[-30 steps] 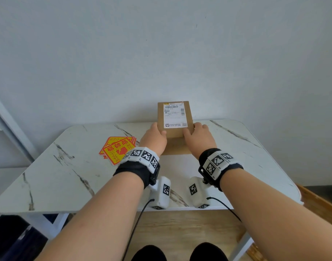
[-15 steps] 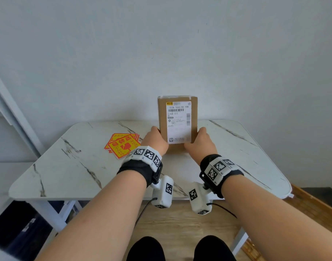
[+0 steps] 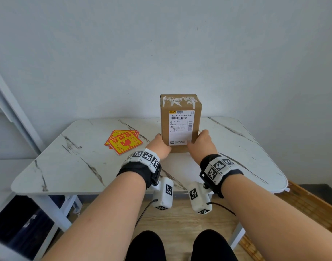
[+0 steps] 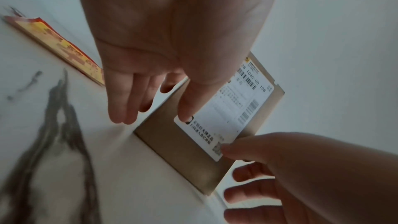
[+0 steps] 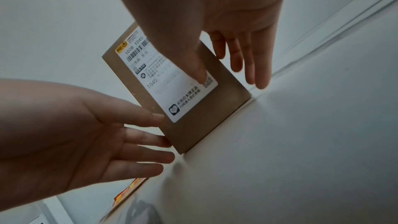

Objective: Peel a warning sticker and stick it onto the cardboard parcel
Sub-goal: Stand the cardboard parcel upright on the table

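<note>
The brown cardboard parcel (image 3: pixel 180 125) stands upright on the marble table (image 3: pixel 86 166), its white shipping label facing me and torn white tape on its top. My left hand (image 3: pixel 160 144) is at its lower left, thumb (image 4: pixel 185 108) pressed on the label and fingers straight beside the left face. My right hand (image 3: pixel 201 142) mirrors it at the lower right, with its thumb (image 5: pixel 200 72) on the label's corner and straight fingers past the right face. A small stack of yellow-and-red warning stickers (image 3: pixel 124 142) lies flat to the left of the parcel, untouched.
A white wall rises directly behind the table's far edge. A pale frame (image 3: pixel 14 113) slants up at the left. Wooden floor and a low wooden edge (image 3: pixel 312 204) lie to the right of the table.
The parcel has been tipped up from leaning back to standing upright, so its taped top now shows. Both hands stayed at its lower corners.
</note>
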{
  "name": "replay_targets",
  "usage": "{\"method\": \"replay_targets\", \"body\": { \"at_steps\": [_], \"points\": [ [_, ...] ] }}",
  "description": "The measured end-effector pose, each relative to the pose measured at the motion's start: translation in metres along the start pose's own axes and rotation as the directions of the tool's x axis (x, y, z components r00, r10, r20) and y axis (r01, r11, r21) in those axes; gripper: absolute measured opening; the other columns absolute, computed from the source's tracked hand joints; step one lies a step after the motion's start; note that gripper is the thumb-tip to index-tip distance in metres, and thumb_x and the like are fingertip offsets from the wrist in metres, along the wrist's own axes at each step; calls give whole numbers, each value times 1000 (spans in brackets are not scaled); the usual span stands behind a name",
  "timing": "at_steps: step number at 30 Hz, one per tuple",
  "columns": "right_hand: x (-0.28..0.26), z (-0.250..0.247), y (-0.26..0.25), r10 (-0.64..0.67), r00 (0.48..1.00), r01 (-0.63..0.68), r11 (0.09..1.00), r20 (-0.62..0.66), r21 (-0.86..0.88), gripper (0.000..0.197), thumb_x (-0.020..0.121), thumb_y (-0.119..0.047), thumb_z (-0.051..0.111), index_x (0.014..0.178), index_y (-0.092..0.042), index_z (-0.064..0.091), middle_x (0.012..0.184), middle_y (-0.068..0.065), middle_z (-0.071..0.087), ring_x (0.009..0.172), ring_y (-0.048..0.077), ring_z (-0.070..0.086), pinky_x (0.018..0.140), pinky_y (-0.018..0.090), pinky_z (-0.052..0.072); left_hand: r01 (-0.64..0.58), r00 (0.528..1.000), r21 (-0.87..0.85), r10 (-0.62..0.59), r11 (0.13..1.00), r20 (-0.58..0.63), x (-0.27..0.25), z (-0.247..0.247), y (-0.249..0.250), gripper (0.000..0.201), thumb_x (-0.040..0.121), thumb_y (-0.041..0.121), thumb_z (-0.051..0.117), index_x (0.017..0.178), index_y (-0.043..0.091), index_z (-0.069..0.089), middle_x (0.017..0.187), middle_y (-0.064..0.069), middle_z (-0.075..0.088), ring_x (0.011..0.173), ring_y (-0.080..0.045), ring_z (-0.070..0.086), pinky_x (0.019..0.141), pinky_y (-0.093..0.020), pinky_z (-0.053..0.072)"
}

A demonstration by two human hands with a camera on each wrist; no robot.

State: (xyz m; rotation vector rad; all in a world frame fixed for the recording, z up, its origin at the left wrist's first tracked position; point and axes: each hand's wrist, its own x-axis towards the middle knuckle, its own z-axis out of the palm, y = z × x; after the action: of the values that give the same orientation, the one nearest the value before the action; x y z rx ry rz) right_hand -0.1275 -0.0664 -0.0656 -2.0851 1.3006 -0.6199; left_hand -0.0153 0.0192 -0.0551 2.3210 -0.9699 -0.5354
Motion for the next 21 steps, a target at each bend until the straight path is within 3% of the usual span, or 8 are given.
{"method": "replay_targets", "body": {
  "at_steps": [3, 7, 10, 14, 16, 18, 21],
  "points": [
    [-5, -9, -6, -26, 998, 24, 999, -49, -37, 30, 90, -18, 48, 116, -5, 41, 117, 14, 55, 98, 36, 60, 72, 37, 45, 34, 998, 49, -32, 998, -45, -2, -11, 0, 64, 94, 17, 50, 151, 8, 21, 144, -15, 48, 124, -33, 54, 93, -35, 46],
    [-16, -19, -16, -87, 996, 89, 981, 18, -170, 25, 89, -21, 45, 110, -12, 54, 102, 7, 64, 80, 28, 59, 64, 31, 43, 61, 993, 60, -54, 996, -108, -4, -31, -14, 71, 94, 14, 50, 154, 11, 11, 146, -17, 45, 124, -34, 54, 88, -35, 48],
    [-25, -16, -29, -151, 979, 181, 951, 133, -250, 20, 90, -26, 46, 98, -14, 59, 95, 5, 63, 79, 26, 60, 63, 29, 46, 94, 988, 73, -84, 993, -125, -8, -45, -31, 68, 94, 13, 48, 153, 10, 14, 143, -17, 48, 122, -34, 55, 90, -37, 48],
    [-33, 4, -51, -234, 929, 301, 928, 287, -219, 11, 90, -22, 48, 84, -15, 54, 88, 5, 61, 73, 22, 55, 54, 25, 39, 156, 980, 202, -127, 967, -151, -12, -64, -58, 52, 97, 11, 42, 147, 5, 33, 146, -18, 46, 131, -34, 48, 103, -37, 41],
    [-34, 18, -64, -259, 904, 337, 921, 340, -194, 15, 90, -22, 50, 96, -14, 60, 100, 7, 65, 87, 24, 60, 66, 28, 46, 195, 979, 284, -171, 939, -109, -11, -72, -73, 49, 97, 7, 37, 146, 4, 36, 150, -18, 40, 137, -33, 42, 108, -37, 36],
    [-33, 33, -78, -266, 879, 363, 911, 396, -194, 30, 92, -22, 49, 119, -14, 60, 119, 8, 64, 106, 26, 61, 84, 32, 50, 197, 980, 348, -187, 917, -63, -9, -78, -87, 47, 98, 6, 35, 144, 2, 39, 152, -17, 39, 139, -33, 40, 111, -36, 34],
    [-31, 55, -96, -263, 832, 422, 872, 488, -249, 47, 94, -17, 45, 141, -16, 46, 143, 7, 52, 129, 25, 51, 105, 35, 43, 156, 985, 395, -171, 905, 2, -9, -82, -104, 51, 99, 14, 36, 150, 5, 31, 158, -14, 28, 144, -30, 32, 115, -37, 30]
  ]
}}
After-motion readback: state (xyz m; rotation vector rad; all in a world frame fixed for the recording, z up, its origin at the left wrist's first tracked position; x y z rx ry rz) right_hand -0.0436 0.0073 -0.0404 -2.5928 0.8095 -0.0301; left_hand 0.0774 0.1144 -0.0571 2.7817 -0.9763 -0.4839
